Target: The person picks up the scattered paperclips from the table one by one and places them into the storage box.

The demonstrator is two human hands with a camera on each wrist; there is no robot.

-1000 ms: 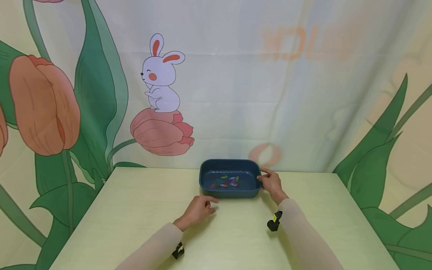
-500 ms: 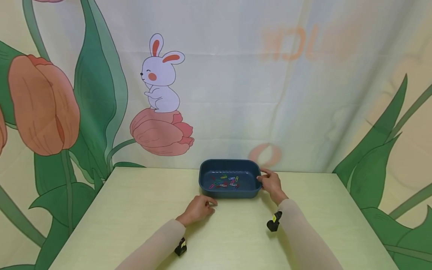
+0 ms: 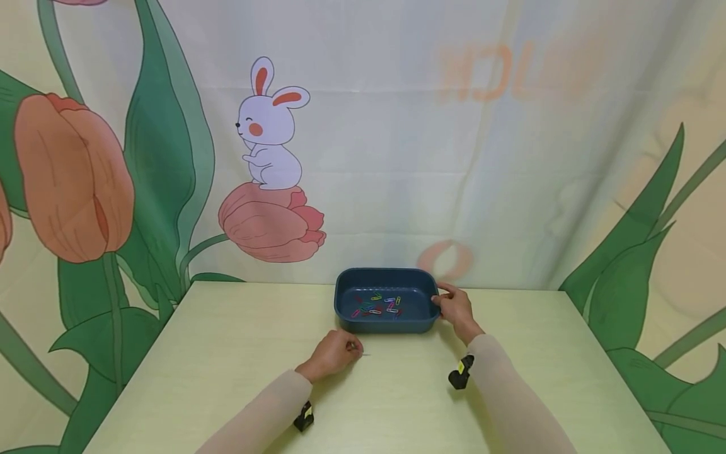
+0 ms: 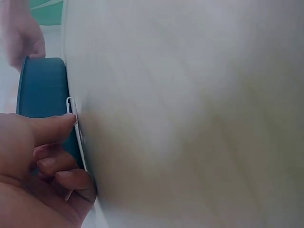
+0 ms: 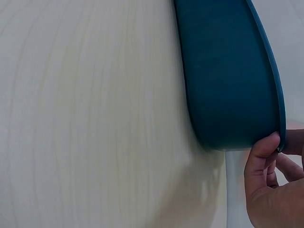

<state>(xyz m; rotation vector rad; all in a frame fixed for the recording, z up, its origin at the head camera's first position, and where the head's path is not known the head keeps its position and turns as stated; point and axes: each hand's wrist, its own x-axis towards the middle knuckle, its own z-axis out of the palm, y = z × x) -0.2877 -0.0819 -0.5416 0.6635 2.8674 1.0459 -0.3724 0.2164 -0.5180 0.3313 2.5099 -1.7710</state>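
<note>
A dark blue rectangular bin (image 3: 391, 327) stands at the back of the table. Several coloured paper clips (image 3: 392, 310) lie scattered on its floor. My right hand (image 3: 457, 313) grips the bin's right end, thumb and fingers over the rim, as the right wrist view shows from the side. In front of the bin's near left corner, my left hand (image 3: 333, 354) is low over the table. Between its thumb and finger it pinches a white paper clip (image 4: 70, 103), whose end pokes out past the thumb. The other fingers are curled, and part of the clip is hidden.
The pale wooden table (image 3: 408, 403) ends just behind the bin. A printed curtain (image 3: 386, 157) with tulips and a rabbit hangs along that back edge. Each wrist wears a small black camera (image 3: 461, 372).
My left thumb and finger have come together on the white paper clip at the tabletop, after being spread apart. My right hand and the bin stay in place.
</note>
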